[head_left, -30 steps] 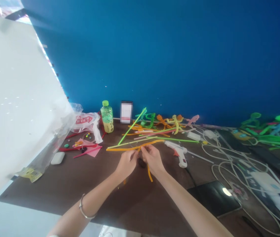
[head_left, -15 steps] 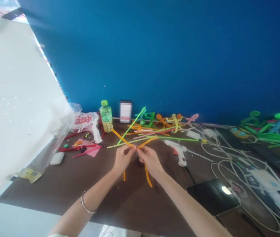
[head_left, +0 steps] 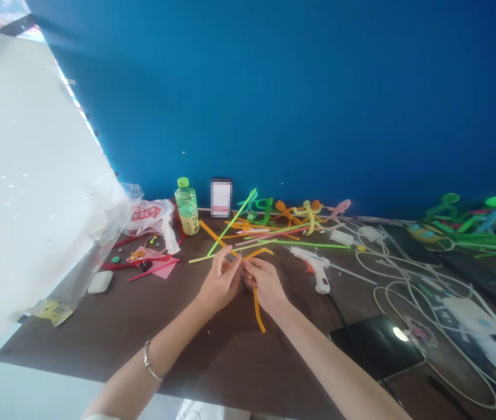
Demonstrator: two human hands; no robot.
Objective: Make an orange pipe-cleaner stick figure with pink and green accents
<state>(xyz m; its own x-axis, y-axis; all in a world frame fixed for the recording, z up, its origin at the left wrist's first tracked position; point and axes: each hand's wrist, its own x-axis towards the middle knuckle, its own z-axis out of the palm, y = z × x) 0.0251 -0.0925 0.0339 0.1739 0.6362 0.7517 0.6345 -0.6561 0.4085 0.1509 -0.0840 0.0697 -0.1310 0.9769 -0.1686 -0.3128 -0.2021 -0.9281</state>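
My left hand (head_left: 220,284) and my right hand (head_left: 265,283) meet over the middle of the dark table, fingertips almost touching. Between them they pinch orange pipe cleaners (head_left: 258,312). One strand sticks out to the upper left past my left fingers, another bends out to the upper right, and a third hangs below my right hand. The crossing point lies hidden behind my fingers. Something small and dark shows at my left fingertips, too blurred to name. A bright green pipe cleaner (head_left: 234,219) leans just beyond my hands.
Right of my hands lie a white glue gun (head_left: 317,268), a black tablet (head_left: 377,347) and tangled white cables (head_left: 388,303). A green-capped bottle (head_left: 187,207), a phone (head_left: 222,197) and pipe-cleaner figures (head_left: 307,216) line the blue wall. A white case (head_left: 100,282) sits left.
My left fingers have shifted and lifted slightly around the strands. The orange end that hung below my left hand no longer shows. The upper-left strand now slants more steeply.
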